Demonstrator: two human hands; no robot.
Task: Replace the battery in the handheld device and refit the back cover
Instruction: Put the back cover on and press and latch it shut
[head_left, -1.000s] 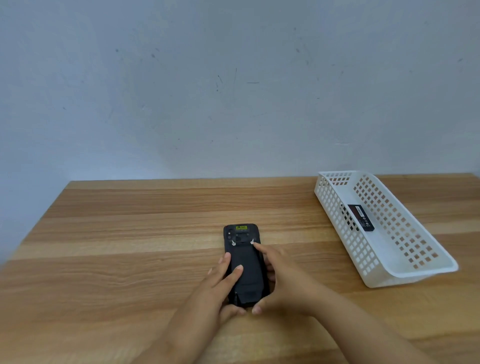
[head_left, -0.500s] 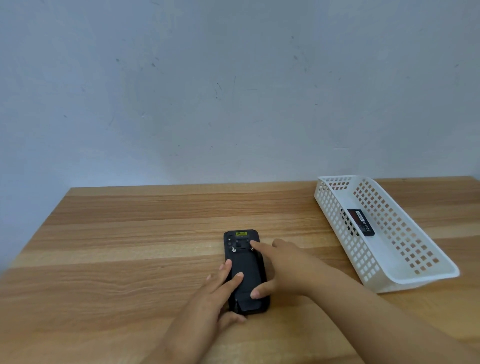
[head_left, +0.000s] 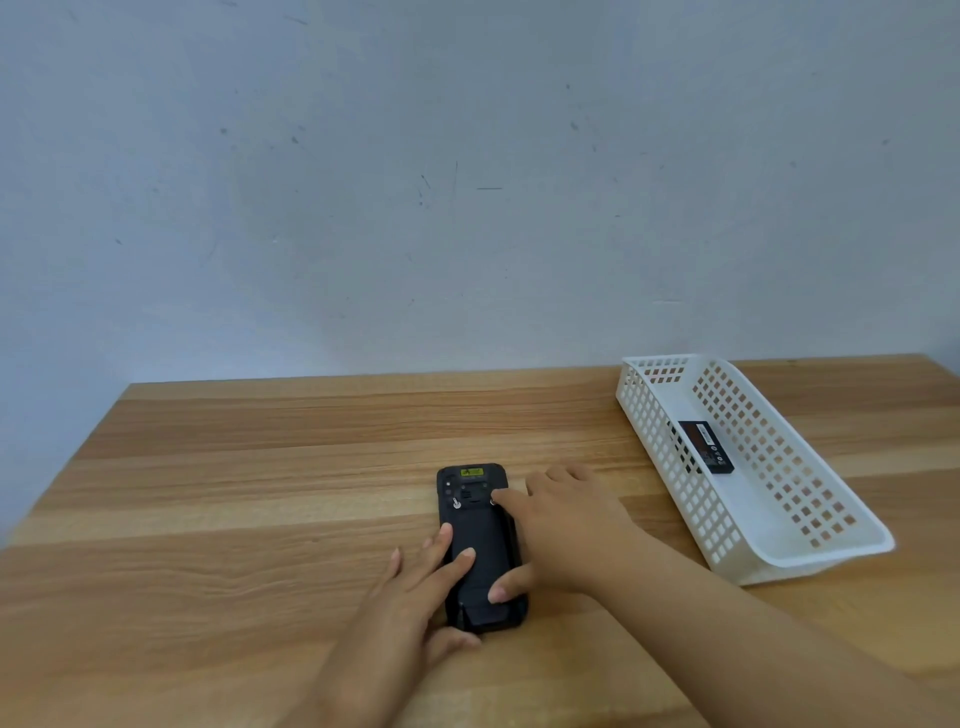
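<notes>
A black handheld device (head_left: 478, 545) lies face down on the wooden table (head_left: 260, 467), its back cover (head_left: 480, 551) on it and a yellow label at its far end. My left hand (head_left: 415, 597) rests flat on the device's left side, fingers pressing the cover. My right hand (head_left: 561, 525) is spread over the right side, its index fingertip at the right latch near the top and its thumb on the lower cover. A black battery (head_left: 705, 447) lies inside the white basket (head_left: 810, 556) to the right.
The white perforated basket stands at the table's right side, angled away from me. A pale wall rises right behind the table's far edge. Bare wood lies left of and beyond the device.
My right hand has slid up and opened out, its index finger reaching the right latch. The left hand stays pressed on the cover. The view has shifted slightly.
</notes>
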